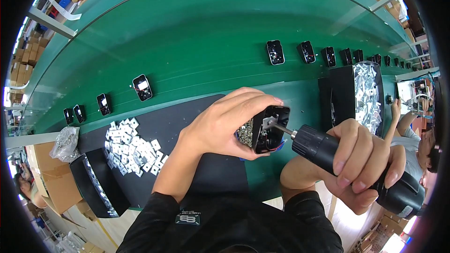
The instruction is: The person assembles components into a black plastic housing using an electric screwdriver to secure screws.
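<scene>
My left hand [218, 122] is wrapped round a small black plastic housing [258, 136], its open side turned to the right. Inside it sits a silver metal plate [268, 122], with dark parts and some wiring around it. My right hand [361, 161] grips a black electric screwdriver [311, 145] that points left. The bit [283, 129] reaches into the housing and meets the area of the metal plate. Behind my left fingers shows a heap of small screws [245, 133], partly hidden by the hand and the housing.
Loose white square plates [131, 147] lie on a black mat [215, 173], beside a black tray [101, 182]. At right, a black box [342, 93] stands by shiny metal pieces [368, 96]. Several housings [275, 52] line the green belt [201, 42]. Another person [412, 143] works far right.
</scene>
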`<action>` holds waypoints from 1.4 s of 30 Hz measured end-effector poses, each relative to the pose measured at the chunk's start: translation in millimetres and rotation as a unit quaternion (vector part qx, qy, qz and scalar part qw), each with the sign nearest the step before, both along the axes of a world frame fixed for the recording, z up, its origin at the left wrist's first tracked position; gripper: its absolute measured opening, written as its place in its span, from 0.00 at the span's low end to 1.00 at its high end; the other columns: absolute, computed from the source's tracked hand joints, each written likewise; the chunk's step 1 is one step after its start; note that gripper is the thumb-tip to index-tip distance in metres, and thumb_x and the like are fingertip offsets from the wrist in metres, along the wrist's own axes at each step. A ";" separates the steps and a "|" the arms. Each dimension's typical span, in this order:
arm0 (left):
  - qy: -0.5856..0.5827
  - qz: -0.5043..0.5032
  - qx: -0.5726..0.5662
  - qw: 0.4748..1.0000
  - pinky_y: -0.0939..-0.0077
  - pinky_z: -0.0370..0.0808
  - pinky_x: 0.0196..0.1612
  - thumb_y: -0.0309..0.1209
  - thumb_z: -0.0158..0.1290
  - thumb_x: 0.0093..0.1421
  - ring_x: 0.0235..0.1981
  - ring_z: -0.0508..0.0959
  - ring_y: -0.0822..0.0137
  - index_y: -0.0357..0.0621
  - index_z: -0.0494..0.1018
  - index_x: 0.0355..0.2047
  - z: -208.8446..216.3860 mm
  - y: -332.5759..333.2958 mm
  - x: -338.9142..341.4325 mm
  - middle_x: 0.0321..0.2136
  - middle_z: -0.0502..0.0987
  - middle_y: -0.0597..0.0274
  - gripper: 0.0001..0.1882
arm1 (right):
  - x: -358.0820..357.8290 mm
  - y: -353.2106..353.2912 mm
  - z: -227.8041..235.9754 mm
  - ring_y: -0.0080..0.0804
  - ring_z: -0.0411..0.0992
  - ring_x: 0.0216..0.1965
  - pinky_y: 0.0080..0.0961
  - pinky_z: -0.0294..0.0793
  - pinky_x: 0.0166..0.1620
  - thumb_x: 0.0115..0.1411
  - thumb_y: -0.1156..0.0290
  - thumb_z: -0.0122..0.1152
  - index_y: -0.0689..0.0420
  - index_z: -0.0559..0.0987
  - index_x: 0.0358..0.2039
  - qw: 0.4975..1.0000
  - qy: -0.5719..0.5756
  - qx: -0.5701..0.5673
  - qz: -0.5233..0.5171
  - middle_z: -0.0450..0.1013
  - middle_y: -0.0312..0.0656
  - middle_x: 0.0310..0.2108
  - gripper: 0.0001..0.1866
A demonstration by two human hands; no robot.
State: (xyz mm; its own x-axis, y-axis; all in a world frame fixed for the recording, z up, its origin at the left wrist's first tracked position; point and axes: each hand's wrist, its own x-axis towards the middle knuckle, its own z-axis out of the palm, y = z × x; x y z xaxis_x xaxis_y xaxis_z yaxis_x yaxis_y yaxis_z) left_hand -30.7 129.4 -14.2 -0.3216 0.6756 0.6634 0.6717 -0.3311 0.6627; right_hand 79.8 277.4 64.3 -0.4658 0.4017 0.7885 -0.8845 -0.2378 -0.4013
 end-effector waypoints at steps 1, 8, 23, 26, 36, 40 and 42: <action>-0.017 -0.010 -0.004 1.000 0.66 0.73 0.46 0.31 0.70 0.32 0.42 0.78 0.55 0.34 0.69 0.48 2.2 0.3 1.2 0.43 0.77 0.51 0.39 | 0.2 2.1 0.9 0.18 0.68 0.16 0.15 0.68 0.26 0.48 0.75 0.64 0.53 0.68 0.34 1.000 0.010 -0.003 0.027 0.68 0.29 0.17 0.15; -0.043 -0.024 -0.027 0.998 0.66 0.73 0.45 0.31 0.70 0.31 0.41 0.79 0.56 0.34 0.70 0.47 2.4 1.4 3.6 0.43 0.77 0.52 0.39 | -4.7 5.4 -1.4 0.18 0.69 0.16 0.14 0.69 0.25 0.47 0.75 0.65 0.52 0.69 0.34 0.999 -0.002 0.000 0.044 0.69 0.30 0.17 0.15; -0.049 -0.086 -0.078 0.992 0.66 0.73 0.46 0.31 0.69 0.33 0.41 0.77 0.54 0.35 0.70 0.48 -2.1 6.2 12.2 0.41 0.77 0.54 0.38 | -9.2 31.1 -0.6 0.19 0.73 0.18 0.15 0.76 0.27 0.51 0.72 0.67 0.52 0.67 0.48 0.969 -0.035 0.165 0.180 0.74 0.32 0.20 0.25; -0.064 -0.115 -0.065 0.989 0.66 0.73 0.46 0.31 0.69 0.33 0.41 0.77 0.54 0.33 0.70 0.47 -5.3 9.1 13.6 0.40 0.77 0.52 0.38 | -8.6 32.5 0.3 0.20 0.74 0.18 0.15 0.77 0.27 0.51 0.73 0.67 0.51 0.68 0.42 0.970 -0.055 0.142 0.188 0.74 0.33 0.20 0.21; -0.115 -0.106 -0.070 0.985 0.68 0.75 0.42 0.34 0.70 0.31 0.35 0.78 0.55 0.32 0.72 0.44 -5.1 8.7 18.6 0.37 0.77 0.51 0.37 | -11.4 39.7 -2.9 0.23 0.74 0.18 0.16 0.77 0.26 0.50 0.75 0.68 0.52 0.69 0.39 0.961 -0.018 0.111 0.253 0.73 0.35 0.18 0.19; -0.103 -0.103 -0.082 0.986 0.69 0.75 0.41 0.35 0.70 0.31 0.35 0.78 0.55 0.32 0.72 0.43 -5.2 10.8 20.5 0.37 0.77 0.51 0.37 | -10.3 40.0 -1.6 0.22 0.74 0.18 0.16 0.76 0.25 0.49 0.74 0.69 0.53 0.69 0.42 0.959 -0.042 0.117 0.255 0.73 0.33 0.19 0.22; -0.096 -0.104 -0.085 0.986 0.69 0.75 0.41 0.35 0.70 0.31 0.34 0.78 0.56 0.32 0.72 0.43 -6.0 11.5 20.0 0.36 0.77 0.51 0.37 | -13.1 39.7 -2.0 0.22 0.74 0.18 0.15 0.76 0.25 0.49 0.74 0.68 0.54 0.68 0.45 0.957 -0.048 0.116 0.261 0.73 0.34 0.19 0.23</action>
